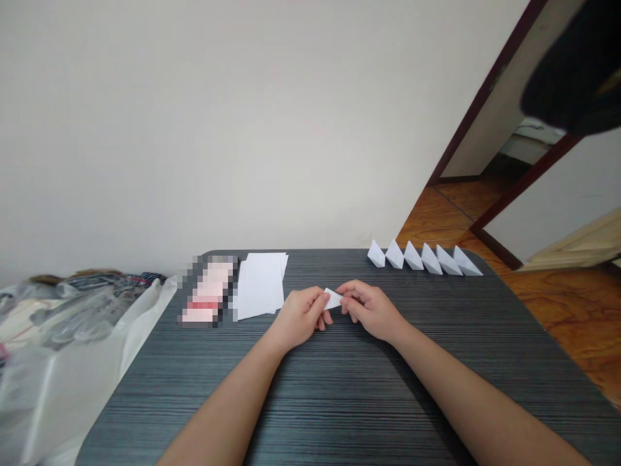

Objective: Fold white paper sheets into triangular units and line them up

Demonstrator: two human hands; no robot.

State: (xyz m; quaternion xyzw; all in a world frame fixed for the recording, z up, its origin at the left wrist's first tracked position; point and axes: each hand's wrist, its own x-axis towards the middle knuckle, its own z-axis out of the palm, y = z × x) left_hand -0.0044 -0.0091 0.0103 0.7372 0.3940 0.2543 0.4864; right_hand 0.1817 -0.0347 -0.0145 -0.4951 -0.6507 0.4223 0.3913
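Between my hands, above the middle of the dark table [310,388], is a small folded piece of white paper [332,299] with a pointed shape. My left hand [305,315] pinches its left side with the thumb on top. At its right end, the thumb and fingers of my right hand [366,308] are closed on the paper's edge. Fingers cover part of the fold. Left of my hands lies a stack of white paper sheets [261,285], slightly fanned. Several folded white paper shapes [413,256] stand in a row at the table's back right.
A pixelated pinkish rectangular item [209,288] lies left of the sheets. Plastic bags [77,317] are heaped beyond the table's left edge. A pale wall [242,129] rises behind the table. Wooden floor [577,310] and a doorway are on the right. A dark blurred object [577,71] hangs upper right.
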